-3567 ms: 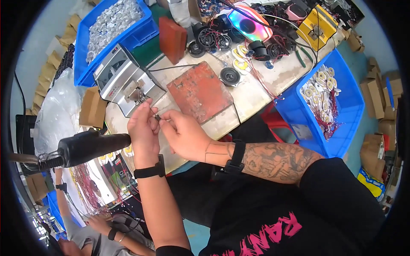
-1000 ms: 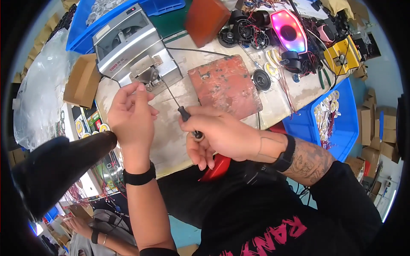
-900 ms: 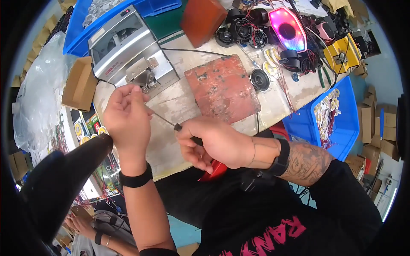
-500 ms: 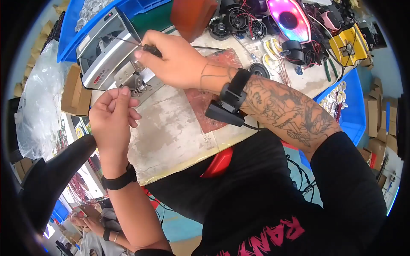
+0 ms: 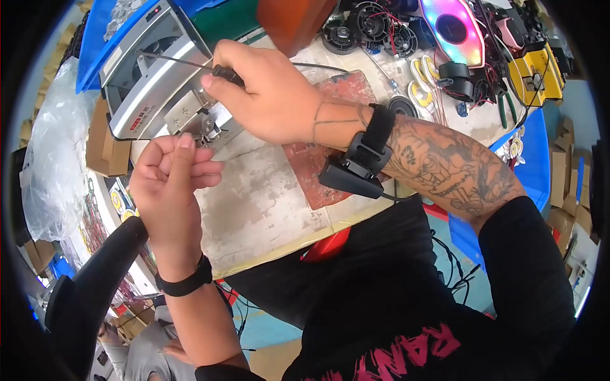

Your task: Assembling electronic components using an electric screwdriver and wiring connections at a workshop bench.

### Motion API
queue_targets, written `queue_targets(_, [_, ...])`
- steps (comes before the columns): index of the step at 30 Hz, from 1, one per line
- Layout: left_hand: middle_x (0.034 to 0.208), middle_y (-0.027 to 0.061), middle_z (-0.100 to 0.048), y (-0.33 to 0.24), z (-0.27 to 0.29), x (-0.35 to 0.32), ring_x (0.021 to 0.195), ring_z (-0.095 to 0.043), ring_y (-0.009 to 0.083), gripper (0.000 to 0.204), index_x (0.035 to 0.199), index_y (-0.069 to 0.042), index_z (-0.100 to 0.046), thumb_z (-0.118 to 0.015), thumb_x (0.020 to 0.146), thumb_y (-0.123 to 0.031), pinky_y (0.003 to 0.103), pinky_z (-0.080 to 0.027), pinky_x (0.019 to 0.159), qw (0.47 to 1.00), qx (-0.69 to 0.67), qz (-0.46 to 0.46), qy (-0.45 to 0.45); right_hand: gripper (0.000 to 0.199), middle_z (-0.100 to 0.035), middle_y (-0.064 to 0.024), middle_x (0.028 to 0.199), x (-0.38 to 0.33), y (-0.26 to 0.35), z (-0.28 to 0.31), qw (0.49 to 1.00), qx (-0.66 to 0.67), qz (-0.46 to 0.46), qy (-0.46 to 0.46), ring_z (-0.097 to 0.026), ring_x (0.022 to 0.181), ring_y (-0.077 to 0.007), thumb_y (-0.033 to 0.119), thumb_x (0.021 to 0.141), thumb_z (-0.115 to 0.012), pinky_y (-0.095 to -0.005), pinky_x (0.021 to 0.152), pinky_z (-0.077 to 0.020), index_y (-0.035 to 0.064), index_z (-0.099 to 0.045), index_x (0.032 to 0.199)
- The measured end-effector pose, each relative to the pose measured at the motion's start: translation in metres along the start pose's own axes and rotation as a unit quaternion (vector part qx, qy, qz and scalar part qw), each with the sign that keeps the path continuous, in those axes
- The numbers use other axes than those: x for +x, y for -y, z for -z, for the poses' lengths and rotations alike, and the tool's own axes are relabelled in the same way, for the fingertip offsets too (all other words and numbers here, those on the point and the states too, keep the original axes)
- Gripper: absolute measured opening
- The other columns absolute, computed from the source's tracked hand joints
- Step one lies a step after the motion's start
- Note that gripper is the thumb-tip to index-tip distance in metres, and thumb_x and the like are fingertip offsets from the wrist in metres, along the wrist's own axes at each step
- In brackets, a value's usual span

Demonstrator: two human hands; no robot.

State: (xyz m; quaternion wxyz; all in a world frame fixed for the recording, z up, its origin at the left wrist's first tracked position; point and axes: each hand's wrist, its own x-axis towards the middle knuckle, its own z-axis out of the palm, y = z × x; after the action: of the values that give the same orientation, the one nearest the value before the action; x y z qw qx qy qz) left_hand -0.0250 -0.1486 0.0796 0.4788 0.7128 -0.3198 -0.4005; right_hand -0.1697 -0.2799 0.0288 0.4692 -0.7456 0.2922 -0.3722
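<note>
My right hand [image 5: 270,95] is closed round the dark handle of a screwdriver [image 5: 229,75]. Its thin shaft points left, across the front of a silver screw feeder [image 5: 159,101] with a window in its top. My left hand [image 5: 170,174] is at the feeder's metal outlet [image 5: 206,127], thumb pressed against the index finger and the other fingers curled. Whatever lies in that pinch is too small or hidden to make out. Below the screwdriver, a metal plate with screws [image 5: 185,109] is fixed to the feeder's front.
A worn red mat [image 5: 337,174] lies on the bench. Round speakers [image 5: 368,22], a lit multicoloured speaker panel [image 5: 452,28], wire spools [image 5: 419,92] and green-handled pliers [image 5: 506,109] crowd the far right. A cardboard box [image 5: 105,143] stands left of the feeder. Another person sits at lower left.
The view has shifted slightly. My left hand stays at the outlet, its lower fingers reaching out a little further. My right hand still holds the screwdriver across the feeder.
</note>
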Motion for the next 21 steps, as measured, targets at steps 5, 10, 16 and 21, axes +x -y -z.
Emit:
queue_targets(5, [0.083, 0.0081, -0.071, 0.006, 0.006, 0.003, 0.066, -0.069, 0.0135, 0.022, 0.099, -0.001, -0.065, -0.068, 0.101, -0.023, 0.024, -0.056, 0.062, 1.0, -0.002, -0.008, 0.0, 0.025, -0.069, -0.024, 0.088, 0.0, -0.001, -0.001, 1.0, 0.006, -0.003, 0.015, -0.067, 0.084, -0.0446, 0.024, 0.097, -0.064, -0.0496, 0.073, -0.0514, -0.001, -0.059, 0.101])
queue_targets(10, [0.083, 0.0087, -0.069, 0.009, 0.001, 0.003, 0.069, -0.071, 0.0175, 0.024, 0.1, 0.001, -0.063, -0.067, 0.102, -0.023, 0.026, -0.058, 0.063, 0.999, -0.017, -0.028, 0.005, 0.03, -0.062, -0.0139, 0.081, -0.001, -0.005, 0.001, 1.0, 0.008, 0.013, 0.015, -0.059, 0.073, -0.0256, 0.03, 0.101, -0.064, -0.0394, 0.068, -0.0474, 0.0002, -0.056, 0.101])
queue_targets(16, [0.078, 0.006, -0.068, 0.004, 0.012, 0.003, 0.064, -0.066, 0.0127, 0.024, 0.096, -0.001, -0.064, -0.067, 0.102, -0.024, 0.025, -0.055, 0.06, 1.0, -0.024, -0.01, -0.008, 0.034, -0.061, -0.0092, 0.087, -0.002, 0.05, 0.058, 0.999, -0.041, 0.034, 0.006, -0.059, 0.082, -0.018, 0.034, 0.104, -0.06, -0.0359, 0.076, -0.0489, 0.0012, -0.053, 0.105])
queue_targets(21, [0.072, 0.0003, -0.066, 0.029, 0.019, 0.012, 0.061, -0.054, 0.0026, 0.024, 0.09, -0.002, -0.065, -0.069, 0.101, -0.023, 0.018, -0.041, 0.058, 0.973, -0.008, -0.208, -0.097, 0.027, -0.069, -0.0116, 0.074, 0.021, 0.108, 0.084, 0.988, -0.117, 0.062, 0.085, -0.067, 0.068, -0.0216, 0.028, 0.088, -0.078, -0.036, 0.068, -0.0531, 0.0031, -0.069, 0.088])
